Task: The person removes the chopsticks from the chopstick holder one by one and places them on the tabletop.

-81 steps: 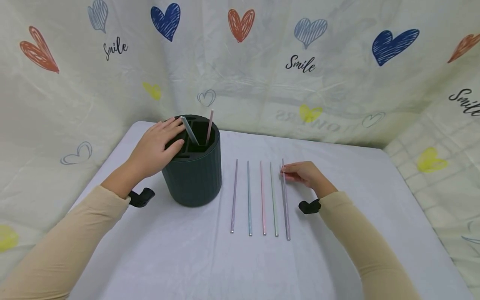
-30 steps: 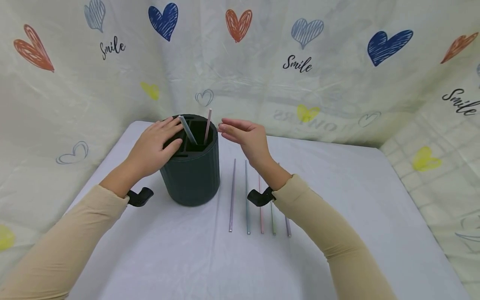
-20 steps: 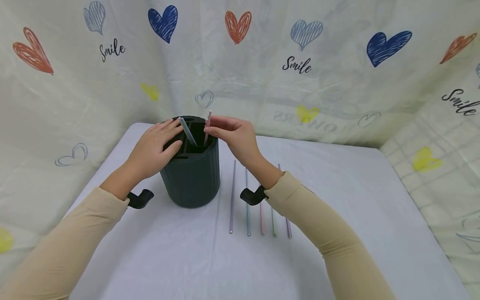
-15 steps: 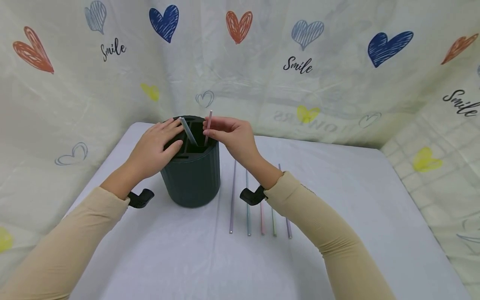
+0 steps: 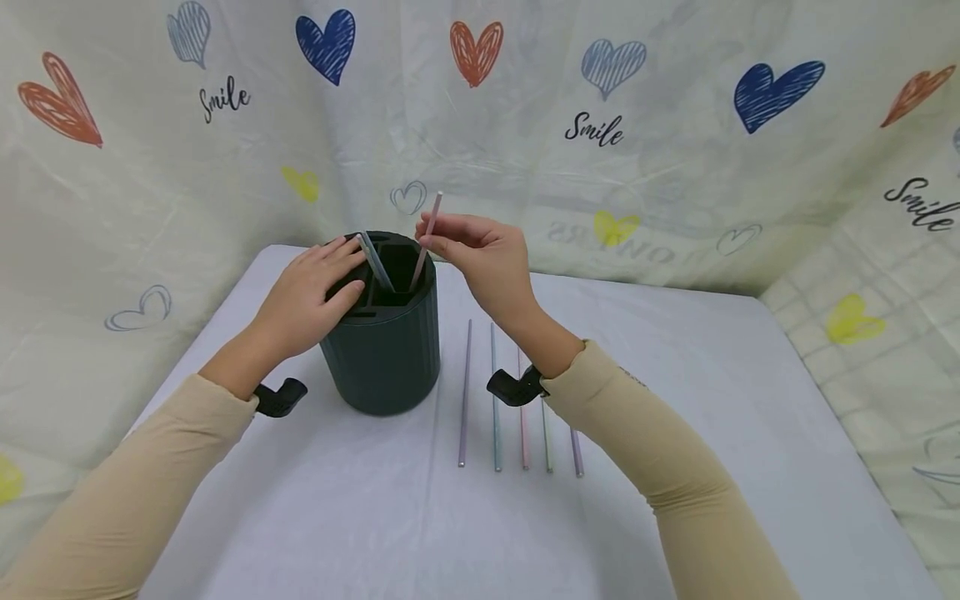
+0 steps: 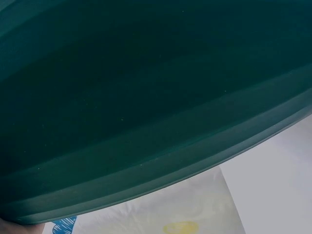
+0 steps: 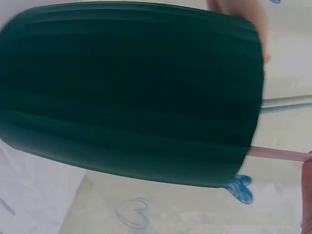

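Head view shows us a person's left hand (image 5: 306, 292) laid over the near-left top of a dark green ribbed holder (image 5: 381, 367). Its fingers are extended across the rim and its thumb stands apart from them; it touches the holder without closing round it. We see the right hand (image 5: 495, 262) at the opposite side of the opening, pinching a pink stick (image 5: 420, 264) between thumb and fingertips. That stick tilts, its upper end leaning right and showing above the fingers, while its lower part is inside the holder; we cannot tell whether it touches the bottom.

Two pale bluish sticks (image 5: 378, 265) stand in the holder just left of the pink one, close together and leaning the other way. From the right wrist, we see the holder's wall fill most of the picture, with these three sticks coming out past its rim.

On the white table (image 5: 337, 517), right of the holder, we count five sticks lying roughly side by side: a purple stick (image 5: 466, 392) nearest it, then a blue stick (image 5: 497, 433), another pink one (image 5: 524, 437), a green stick (image 5: 547, 442) and a second purple one (image 5: 576, 454). The right forearm hides parts of some.
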Action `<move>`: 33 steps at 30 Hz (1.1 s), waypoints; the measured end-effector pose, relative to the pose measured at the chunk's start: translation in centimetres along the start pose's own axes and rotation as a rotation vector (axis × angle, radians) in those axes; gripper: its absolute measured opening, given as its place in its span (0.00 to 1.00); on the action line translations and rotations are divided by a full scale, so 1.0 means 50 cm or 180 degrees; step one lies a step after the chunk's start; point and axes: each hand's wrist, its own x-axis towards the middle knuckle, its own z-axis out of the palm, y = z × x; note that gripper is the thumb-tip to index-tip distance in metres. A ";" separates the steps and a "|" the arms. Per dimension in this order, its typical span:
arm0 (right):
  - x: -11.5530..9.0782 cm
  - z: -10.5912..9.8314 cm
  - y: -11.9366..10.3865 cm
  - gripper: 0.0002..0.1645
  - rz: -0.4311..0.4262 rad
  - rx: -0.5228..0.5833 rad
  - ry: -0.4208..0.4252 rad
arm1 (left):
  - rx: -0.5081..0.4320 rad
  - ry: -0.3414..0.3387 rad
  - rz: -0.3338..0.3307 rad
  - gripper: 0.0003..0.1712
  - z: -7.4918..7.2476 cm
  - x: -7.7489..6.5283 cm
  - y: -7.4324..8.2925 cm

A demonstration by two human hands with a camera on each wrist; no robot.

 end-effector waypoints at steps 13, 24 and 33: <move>0.004 -0.036 -0.096 0.15 -0.0826 0.0521 0.0475 | -0.0007 0.0018 0.0026 0.30 0.001 -0.001 -0.006; -0.019 -0.090 -0.166 0.16 -0.0988 0.1088 0.1099 | -0.0009 0.0007 0.0011 0.30 0.001 -0.001 -0.004; -0.039 -0.159 -0.211 0.19 -0.0961 0.1781 0.1691 | -0.0014 -0.0020 0.0008 0.30 -0.003 -0.003 0.001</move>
